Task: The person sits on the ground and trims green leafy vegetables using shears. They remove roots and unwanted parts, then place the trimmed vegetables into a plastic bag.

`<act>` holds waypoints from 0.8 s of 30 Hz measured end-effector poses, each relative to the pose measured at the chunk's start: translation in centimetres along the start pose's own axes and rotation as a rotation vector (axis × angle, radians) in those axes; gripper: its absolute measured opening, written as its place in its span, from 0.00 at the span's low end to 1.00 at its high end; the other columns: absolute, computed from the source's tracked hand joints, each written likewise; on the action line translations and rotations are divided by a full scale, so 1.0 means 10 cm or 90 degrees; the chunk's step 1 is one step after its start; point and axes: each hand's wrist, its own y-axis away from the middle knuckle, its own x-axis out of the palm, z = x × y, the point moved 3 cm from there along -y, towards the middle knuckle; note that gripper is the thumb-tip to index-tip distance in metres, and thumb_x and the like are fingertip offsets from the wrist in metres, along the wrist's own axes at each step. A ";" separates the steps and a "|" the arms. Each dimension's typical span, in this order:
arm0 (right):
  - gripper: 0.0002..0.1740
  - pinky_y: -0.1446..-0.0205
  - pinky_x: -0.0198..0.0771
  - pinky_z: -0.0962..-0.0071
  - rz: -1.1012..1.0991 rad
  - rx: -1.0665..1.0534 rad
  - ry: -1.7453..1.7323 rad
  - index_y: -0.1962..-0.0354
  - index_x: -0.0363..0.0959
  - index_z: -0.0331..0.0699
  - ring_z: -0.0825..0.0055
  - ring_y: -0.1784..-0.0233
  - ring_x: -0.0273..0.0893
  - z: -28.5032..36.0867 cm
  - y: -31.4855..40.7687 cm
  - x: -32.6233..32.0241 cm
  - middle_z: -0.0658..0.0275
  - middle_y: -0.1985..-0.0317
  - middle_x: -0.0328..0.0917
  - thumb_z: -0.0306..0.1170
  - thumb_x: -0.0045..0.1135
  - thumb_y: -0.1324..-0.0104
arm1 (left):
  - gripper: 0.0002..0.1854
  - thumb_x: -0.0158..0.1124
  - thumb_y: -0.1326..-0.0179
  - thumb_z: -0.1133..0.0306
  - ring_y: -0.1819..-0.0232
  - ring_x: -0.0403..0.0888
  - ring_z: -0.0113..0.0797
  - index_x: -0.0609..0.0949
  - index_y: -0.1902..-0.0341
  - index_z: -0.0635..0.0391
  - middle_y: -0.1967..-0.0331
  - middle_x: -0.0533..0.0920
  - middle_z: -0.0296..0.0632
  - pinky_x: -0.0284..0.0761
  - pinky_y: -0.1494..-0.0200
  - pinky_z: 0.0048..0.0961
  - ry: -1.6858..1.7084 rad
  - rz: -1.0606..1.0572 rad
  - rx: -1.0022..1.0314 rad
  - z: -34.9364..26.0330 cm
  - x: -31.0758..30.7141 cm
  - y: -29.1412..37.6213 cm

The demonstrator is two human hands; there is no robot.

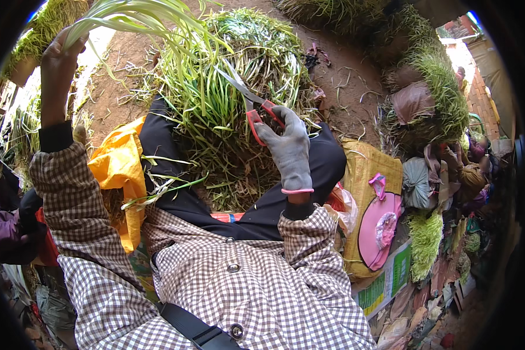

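Note:
My bare left hand (63,54) is raised at the upper left, closed around the ends of a bunch of long pale-green leafy stalks (135,19). The stalks arch to the right and droop over a large heap of green stalks (227,87) between my knees. My right hand (291,146), in a grey knitted glove with a pink cuff, holds scissors (249,98) with red handles. Their blades stand slightly apart and point up and left, over the heap. Some loose green stalks (157,192) lie across my left thigh.
An orange cloth or sack (118,175) lies beside my left leg. By my right knee are a yellow woven sack (358,166) and a pink hat-like item (378,232). More green bundles (442,87) stand at the upper right. People sit at both sides, one in purple (8,232) at left.

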 end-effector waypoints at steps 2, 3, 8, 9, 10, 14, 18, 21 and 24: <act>0.20 0.52 0.71 0.67 -0.034 -0.037 -0.016 0.61 0.76 0.36 0.62 0.59 0.76 0.02 -0.10 0.10 0.57 0.63 0.79 0.38 0.69 0.49 | 0.15 0.62 0.39 0.59 0.78 0.63 0.12 0.83 0.51 0.50 0.77 0.75 0.24 0.57 0.76 0.16 0.018 -0.005 0.013 0.01 0.03 0.01; 0.20 0.53 0.71 0.67 -0.051 -0.057 -0.024 0.61 0.76 0.37 0.62 0.59 0.76 0.01 -0.15 0.13 0.57 0.63 0.79 0.39 0.69 0.49 | 0.15 0.62 0.39 0.60 0.77 0.64 0.12 0.82 0.50 0.51 0.76 0.75 0.24 0.57 0.75 0.14 0.015 0.009 -0.003 0.01 0.03 0.00; 0.13 0.66 0.72 0.76 0.002 0.002 -0.122 0.62 0.76 0.33 0.73 0.72 0.78 -0.05 -0.03 0.07 0.57 0.72 0.80 0.32 0.64 0.42 | 0.15 0.62 0.39 0.62 0.75 0.64 0.11 0.82 0.50 0.54 0.74 0.75 0.24 0.57 0.74 0.12 0.010 0.033 -0.053 -0.10 0.03 0.06; 0.12 0.64 0.71 0.80 0.007 0.071 -0.148 0.61 0.76 0.32 0.80 0.71 0.76 -0.19 0.10 -0.04 0.63 0.72 0.80 0.29 0.63 0.40 | 0.15 0.62 0.38 0.62 0.75 0.64 0.12 0.82 0.50 0.54 0.74 0.75 0.24 0.57 0.74 0.12 0.006 0.052 -0.053 -0.09 0.18 0.10; 0.11 0.63 0.70 0.82 -0.009 0.113 -0.198 0.60 0.75 0.31 0.82 0.69 0.75 -0.21 0.22 -0.18 0.66 0.70 0.79 0.27 0.62 0.40 | 0.15 0.61 0.38 0.62 0.76 0.64 0.11 0.82 0.50 0.54 0.74 0.75 0.23 0.57 0.74 0.12 0.003 0.046 -0.030 -0.10 0.21 0.11; 0.10 0.61 0.68 0.86 -0.143 0.193 -0.292 0.59 0.74 0.29 0.85 0.66 0.72 -0.63 0.92 -0.88 0.69 0.66 0.76 0.23 0.59 0.39 | 0.16 0.60 0.37 0.62 0.73 0.67 0.14 0.81 0.49 0.57 0.74 0.76 0.26 0.61 0.71 0.15 0.031 0.081 -0.019 -0.09 0.37 0.18; 0.07 0.67 0.67 0.85 -0.195 0.419 -0.185 0.61 0.74 0.31 0.85 0.70 0.71 -1.09 2.16 -1.61 0.68 0.69 0.76 0.22 0.56 0.38 | 0.19 0.60 0.37 0.57 0.73 0.72 0.21 0.81 0.49 0.58 0.73 0.81 0.34 0.66 0.71 0.20 0.001 0.125 0.007 0.05 0.72 0.24; 0.07 0.77 0.62 0.83 -0.184 0.583 -0.173 0.64 0.74 0.31 0.84 0.80 0.67 -1.15 3.21 -1.70 0.67 0.76 0.73 0.27 0.54 0.37 | 0.15 0.59 0.35 0.62 0.71 0.69 0.19 0.81 0.51 0.59 0.73 0.77 0.29 0.65 0.68 0.18 -0.004 0.195 -0.048 -0.11 1.06 0.43; 0.14 0.64 0.71 0.75 -0.119 0.646 -0.054 0.59 0.74 0.26 0.73 0.69 0.75 -1.45 4.19 -1.49 0.59 0.71 0.79 0.29 0.54 0.38 | 0.08 0.58 0.36 0.69 0.79 0.64 0.18 0.80 0.68 0.58 0.81 0.72 0.29 0.62 0.77 0.21 0.209 0.210 0.016 -0.07 1.35 0.57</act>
